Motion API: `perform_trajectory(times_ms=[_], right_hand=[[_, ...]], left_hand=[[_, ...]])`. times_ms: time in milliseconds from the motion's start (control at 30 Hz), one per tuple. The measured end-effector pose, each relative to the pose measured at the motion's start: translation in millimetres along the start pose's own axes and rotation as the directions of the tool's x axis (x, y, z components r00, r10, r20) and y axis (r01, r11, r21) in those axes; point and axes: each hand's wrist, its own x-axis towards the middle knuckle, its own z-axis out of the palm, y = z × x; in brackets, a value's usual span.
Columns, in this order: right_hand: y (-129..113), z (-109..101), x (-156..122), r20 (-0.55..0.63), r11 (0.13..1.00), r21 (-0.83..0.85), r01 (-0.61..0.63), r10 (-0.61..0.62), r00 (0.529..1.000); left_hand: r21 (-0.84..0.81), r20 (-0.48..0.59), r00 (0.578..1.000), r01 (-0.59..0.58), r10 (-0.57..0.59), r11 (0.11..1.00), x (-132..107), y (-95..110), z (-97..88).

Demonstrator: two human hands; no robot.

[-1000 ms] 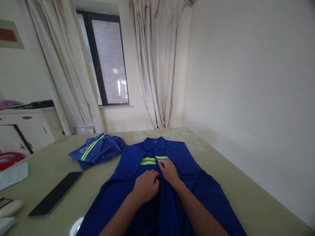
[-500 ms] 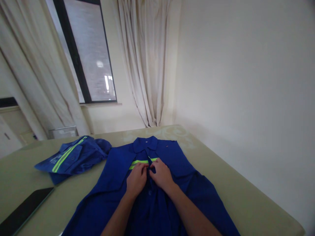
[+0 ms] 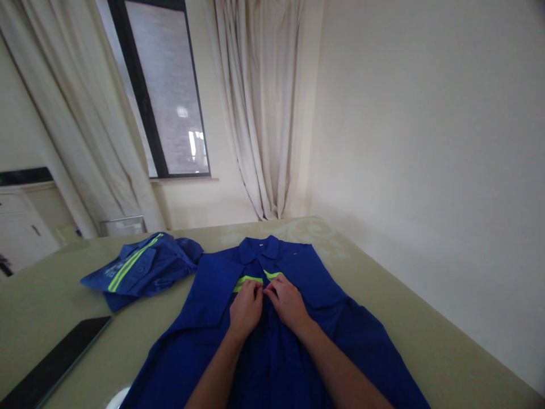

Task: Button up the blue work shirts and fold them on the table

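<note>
A blue work jacket (image 3: 204, 307) with a collar and yellow-green reflective stripes lies spread on the table, collar pointing away from me. Both hands meet at its front opening, just below the chest stripe. My left hand (image 3: 247, 307) pinches the left front edge between thumb and fingers. Close beside it, my right hand (image 3: 286, 302) pinches the right front edge, the fingertips of both hands almost touching. Any button between the fingers is hidden.
A second blue garment (image 3: 145, 270) with a reflective stripe lies crumpled to the left on the greenish table (image 3: 383, 284). Nearer is a flat dark object (image 3: 63, 358). A white round edge (image 3: 117, 399) shows by the jacket's hem. A wall (image 3: 426, 142) borders the right side.
The view has shifted slightly, so everything sits further right. My fingertips have come closer together, and the gap between the jacket's front edges is covered by them.
</note>
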Motion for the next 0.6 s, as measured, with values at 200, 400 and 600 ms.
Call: perform_trajectory(times_ms=[200, 400, 600], right_hand=[[1.2, -2.5, 1.5, -0.102, 0.994, 0.054, -0.099, 0.104, 0.989], [3.6, -0.8, 2.6, -0.100, 0.994, 0.069, -0.086, 0.093, 0.991], [2.0, 0.4, 0.8, -0.123, 0.992, 0.123, -0.019, 0.034, 0.992]], left_hand=[[-0.119, -0.054, 0.997, -0.061, 0.055, 0.991, 2.3, -4.8, 2.5], [-0.194, -0.100, 0.991, -0.107, 0.089, 0.975, 3.1, -8.2, 4.1], [-0.216, -0.103, 0.991, -0.108, 0.087, 0.970, 5.2, -8.8, 2.6]])
